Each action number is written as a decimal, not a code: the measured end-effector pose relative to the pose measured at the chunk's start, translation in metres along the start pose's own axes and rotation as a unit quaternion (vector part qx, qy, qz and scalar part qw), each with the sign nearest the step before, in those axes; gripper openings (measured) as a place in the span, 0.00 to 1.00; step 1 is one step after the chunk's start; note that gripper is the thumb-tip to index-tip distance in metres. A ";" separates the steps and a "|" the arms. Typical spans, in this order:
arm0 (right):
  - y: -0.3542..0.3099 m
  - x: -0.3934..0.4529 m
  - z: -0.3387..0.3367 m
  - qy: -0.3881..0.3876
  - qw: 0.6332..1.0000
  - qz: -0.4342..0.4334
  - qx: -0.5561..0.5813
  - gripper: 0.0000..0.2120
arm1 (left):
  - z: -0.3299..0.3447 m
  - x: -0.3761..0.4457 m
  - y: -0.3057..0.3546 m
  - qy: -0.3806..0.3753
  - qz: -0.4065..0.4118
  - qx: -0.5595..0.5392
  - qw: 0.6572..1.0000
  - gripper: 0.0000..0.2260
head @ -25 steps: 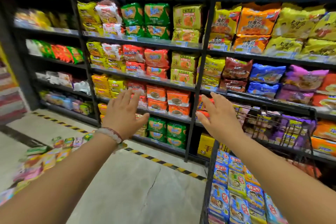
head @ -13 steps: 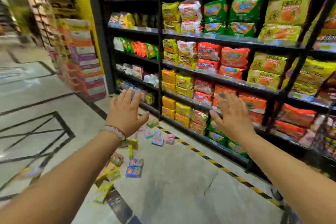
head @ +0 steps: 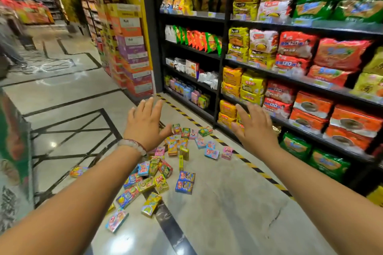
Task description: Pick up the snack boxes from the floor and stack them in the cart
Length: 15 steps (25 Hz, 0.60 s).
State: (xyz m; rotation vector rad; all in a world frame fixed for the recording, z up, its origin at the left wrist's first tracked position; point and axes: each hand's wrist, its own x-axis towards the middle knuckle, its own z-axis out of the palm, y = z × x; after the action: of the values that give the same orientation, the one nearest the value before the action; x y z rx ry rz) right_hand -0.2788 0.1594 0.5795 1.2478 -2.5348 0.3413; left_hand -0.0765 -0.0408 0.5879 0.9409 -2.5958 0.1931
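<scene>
Both hands are stretched out ahead at arm's length with nothing in them: the left hand (head: 145, 124), with a bead bracelet (head: 132, 145) at its wrist, has its fingers straight and spread, palm turned away, and the right hand (head: 256, 128) mirrors it, fingers loose and apart. Neither touches anything; they hang in the air above the floor, which reads as a reach being lined up rather than a grasp in hand. Below and between them lie the snack boxes (head: 165, 163), small bright cartons scattered on the marble floor (head: 217, 203) in a loose heap, some flat, some on edge, a few lying apart: a pair of blue boxes (head: 184, 182) to the right of the heap, a yellow box (head: 151, 204) nearer, and a pink-and-blue box (head: 116, 219) nearest of all. The scatter, with no order to it, suggests they were spilled. To the right a black shelf unit (head: 219, 80) holds packed rows of instant noodle bags, a yellow-and-black hazard stripe (head: 259, 168) running along its foot. To the far left stands a stack of cartons (head: 132, 51). The cart is not in view, so each box will have to be carried out of this view to reach it. None is picked up yet here.
</scene>
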 end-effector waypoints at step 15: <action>0.051 0.220 0.124 -0.044 0.993 -0.112 -0.020 0.29 | 0.123 0.167 -0.012 -0.034 -0.103 0.029 0.994 0.33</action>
State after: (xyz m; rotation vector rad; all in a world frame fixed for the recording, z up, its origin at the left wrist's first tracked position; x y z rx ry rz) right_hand -0.4667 -0.0128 0.5401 1.5444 -2.4261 0.1881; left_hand -0.2230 -0.1796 0.5391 1.2472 -2.5445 0.1847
